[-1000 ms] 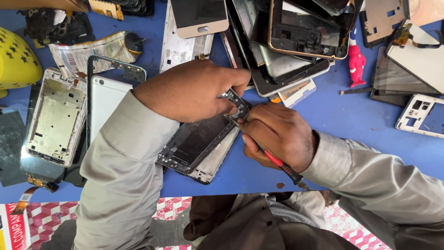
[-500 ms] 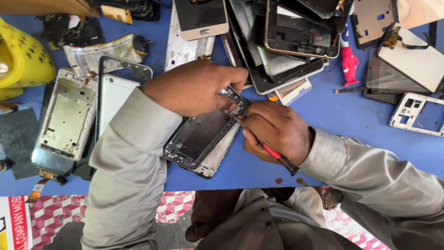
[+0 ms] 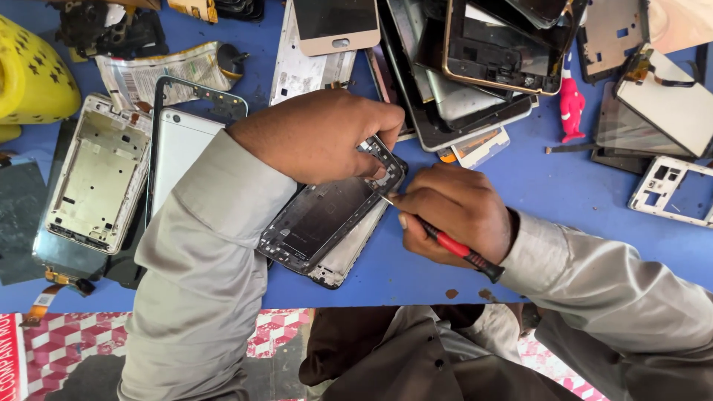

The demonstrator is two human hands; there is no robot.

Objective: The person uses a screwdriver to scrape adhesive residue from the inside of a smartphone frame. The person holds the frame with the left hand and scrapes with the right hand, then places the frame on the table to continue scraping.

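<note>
The dark, rectangular phone frame with its bared metal midplate (image 3: 327, 219) lies slantwise on the blue tabletop (image 3: 564, 200), its long axis running from about 7 o'clock near the table's front edge up to 1 o'clock. The left hand (image 3: 319, 137) comes down over the frame's upper end from 10 o'clock, fingers curled narrow and pinching that top corner to steady it. The right hand (image 3: 457, 212) sits just beside the same corner at 4 o'clock from it, closed around a slim screwdriver with a red and black handle (image 3: 453, 249); the shaft points toward 10 o'clock and its tip meets the frame's right edge near the top. Both hands are at the frame, the right carrying the tool.

Open blue surface lies to 3 o'clock of the right hand. At 12 o'clock a heap of stripped phone screens and gold-rimmed housings (image 3: 475, 59) crowds close; a white phone back cover (image 3: 178, 152) lies at 9 o'clock.
</note>
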